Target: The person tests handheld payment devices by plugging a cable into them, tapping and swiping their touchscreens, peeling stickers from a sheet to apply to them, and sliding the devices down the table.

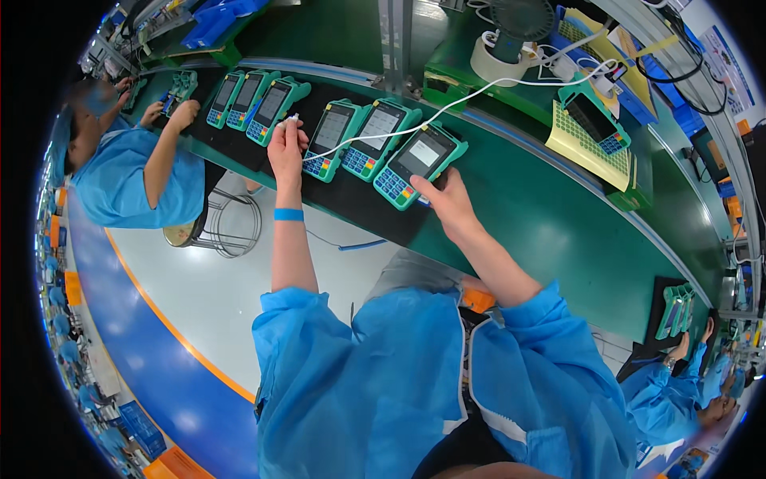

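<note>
My left hand (287, 153) is raised over the near edge of the bench, its fingers pinched on the plug end of a white cable (452, 104). The cable trails from that hand across the terminals to the upper right. My right hand (452, 203) grips the lower right corner of a green card payment terminal (421, 153), thumb on its front beside the screen; its other fingers are partly hidden. The screen is lit. Just left of it lie two more terminals, a middle one (373, 137) and one (329, 136) nearest my left hand, both with lit screens.
Further left, several similar terminals (272, 110) lie on a black mat (319, 182). A co-worker in blue (144, 180) handles a device there. At the right, another terminal (592, 120) rests on yellow perforated sheets (570, 144). A dark fan (515, 28) stands behind; another person (670, 395) works lower right.
</note>
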The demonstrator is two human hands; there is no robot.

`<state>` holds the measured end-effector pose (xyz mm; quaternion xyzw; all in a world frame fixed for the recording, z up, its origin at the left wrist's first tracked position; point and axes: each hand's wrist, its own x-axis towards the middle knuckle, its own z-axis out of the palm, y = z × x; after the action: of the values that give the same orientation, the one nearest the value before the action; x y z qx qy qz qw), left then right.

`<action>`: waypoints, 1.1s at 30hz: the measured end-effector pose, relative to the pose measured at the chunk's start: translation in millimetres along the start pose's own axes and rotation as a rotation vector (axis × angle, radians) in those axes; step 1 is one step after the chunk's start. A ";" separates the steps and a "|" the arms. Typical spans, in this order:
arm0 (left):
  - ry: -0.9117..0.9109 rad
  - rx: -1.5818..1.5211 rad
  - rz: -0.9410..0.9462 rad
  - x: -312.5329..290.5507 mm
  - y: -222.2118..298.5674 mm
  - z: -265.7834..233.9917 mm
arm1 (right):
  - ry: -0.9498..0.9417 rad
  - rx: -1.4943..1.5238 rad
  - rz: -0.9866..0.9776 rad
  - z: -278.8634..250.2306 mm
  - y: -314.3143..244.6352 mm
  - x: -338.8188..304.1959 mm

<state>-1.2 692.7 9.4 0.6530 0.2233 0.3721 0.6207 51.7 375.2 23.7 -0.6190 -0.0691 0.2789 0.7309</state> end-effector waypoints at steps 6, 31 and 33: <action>-0.073 -0.058 -0.083 -7.7 25.0 8.9 | 0.096 0.004 -0.009 2.0 -23.4 -25.6; -0.726 -0.333 -0.363 33.4 21.3 -13.0 | 0.758 -1.315 -0.413 122.4 -18.1 -37.8; -0.642 -0.329 -0.419 36.7 29.0 -6.6 | 0.750 -1.206 -0.416 114.2 -17.7 -39.8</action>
<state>11.7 720.8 45.1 0.5684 0.0843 0.0459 0.8171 -26.8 453.1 75.7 -0.9410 -0.0718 -0.1823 0.2760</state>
